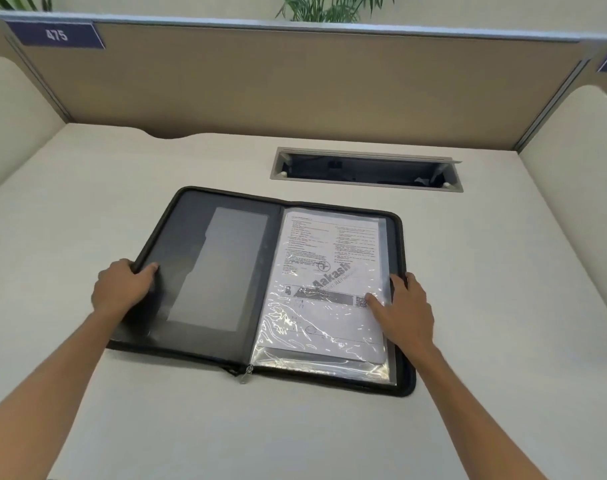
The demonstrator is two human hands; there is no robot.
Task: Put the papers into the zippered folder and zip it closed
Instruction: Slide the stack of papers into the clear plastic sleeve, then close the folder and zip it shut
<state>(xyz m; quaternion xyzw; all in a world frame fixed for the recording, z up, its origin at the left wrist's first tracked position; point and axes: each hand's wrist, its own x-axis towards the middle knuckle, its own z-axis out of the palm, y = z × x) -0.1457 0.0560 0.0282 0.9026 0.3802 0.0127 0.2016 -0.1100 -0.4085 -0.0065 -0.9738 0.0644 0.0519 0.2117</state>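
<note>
Two bare forearms enter from the near edge of the bench (87,188), one to each side of the zippered folder (198,271), which lies opened flat near the bench's middle, spine running away from the near edge. Papers (330,258): printed sheets inside a clear plastic sleeve, lying on the folder's right half, glossy and crinkled, likely light and slippery. Left hand (122,289): fingers curled round the outer edge of the left cover, thumb on its inner face. Right hand (404,313): fingers relaxed and spread, resting on the sleeve's right margin and the folder's right border. Zipper pull (247,372): at the near end of the spine, zip undone. Handling, as judged: covers look semi-stiff and padded, best folded over by the outer edge; closing then calls for the small metal pull. Beyond: open cable tray (364,169) toward the far edge, partition panel (295,81) with number tag (56,35) behind.
</note>
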